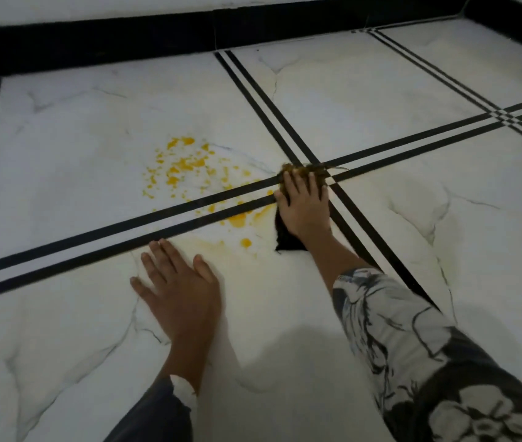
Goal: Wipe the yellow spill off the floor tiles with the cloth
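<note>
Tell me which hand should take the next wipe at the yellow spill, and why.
Right. The right hand presses the cloth down at the edge of the yellow spill. The left hand lies flat on bare floor tiles, holding nothing.

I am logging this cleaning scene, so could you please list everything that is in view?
yellow spill: one scattered patch, yellow, on the tiles left of the cloth, reaching across the stripes
cloth: one, dark, yellow-stained at its far edge, under the right hand at the stripe crossing
floor tiles: several, white marbled, across the whole floor
black double stripes: several, black, between the tiles
skirting: one band, black, along the far wall
wall: white, top edge
right sleeve: one, patterned black and white
left sleeve: one, dark with a pale cuff
left hand: flat on the floor near the spill
right hand: pressing on the cloth
</note>
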Demonstrator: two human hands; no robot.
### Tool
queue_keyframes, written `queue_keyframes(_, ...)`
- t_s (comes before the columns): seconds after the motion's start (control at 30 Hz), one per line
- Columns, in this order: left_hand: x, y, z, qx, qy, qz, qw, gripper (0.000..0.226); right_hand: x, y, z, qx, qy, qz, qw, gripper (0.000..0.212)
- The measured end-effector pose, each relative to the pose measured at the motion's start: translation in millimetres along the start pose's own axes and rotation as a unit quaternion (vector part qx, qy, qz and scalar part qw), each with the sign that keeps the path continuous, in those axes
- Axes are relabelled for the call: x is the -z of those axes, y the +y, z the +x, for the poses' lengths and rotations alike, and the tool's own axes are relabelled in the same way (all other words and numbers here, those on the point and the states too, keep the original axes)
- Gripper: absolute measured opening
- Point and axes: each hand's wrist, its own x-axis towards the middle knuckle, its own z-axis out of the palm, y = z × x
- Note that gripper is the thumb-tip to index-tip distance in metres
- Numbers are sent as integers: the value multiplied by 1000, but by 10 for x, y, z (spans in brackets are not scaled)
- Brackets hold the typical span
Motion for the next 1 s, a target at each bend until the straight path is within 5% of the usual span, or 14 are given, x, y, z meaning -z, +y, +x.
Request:
queue_keyframes(0.27,74,-6,-14,8,-28,-27,999,63,-99,-214,-1039,234,-47,1,971,70)
queue_keyframes(0.57,22,17,5,12,-8,-23,1000,63,-167,-359,-834,64,-12,17,998,54)
queue_keyframes(0.77,360,-133,-1,-48,-111,-34,992,62,-143,-757,-1843,45,-23,49,998,58)
queue_keyframes(0.87,529,-513,268,-75,-70,-7,995,59,-127,-851,-1729,27,-14,57,998,56)
queue_keyframes(1.0,443,-974,660,-6,-25,25,999,60,-256,-952,-1576,52,7,33,998,52)
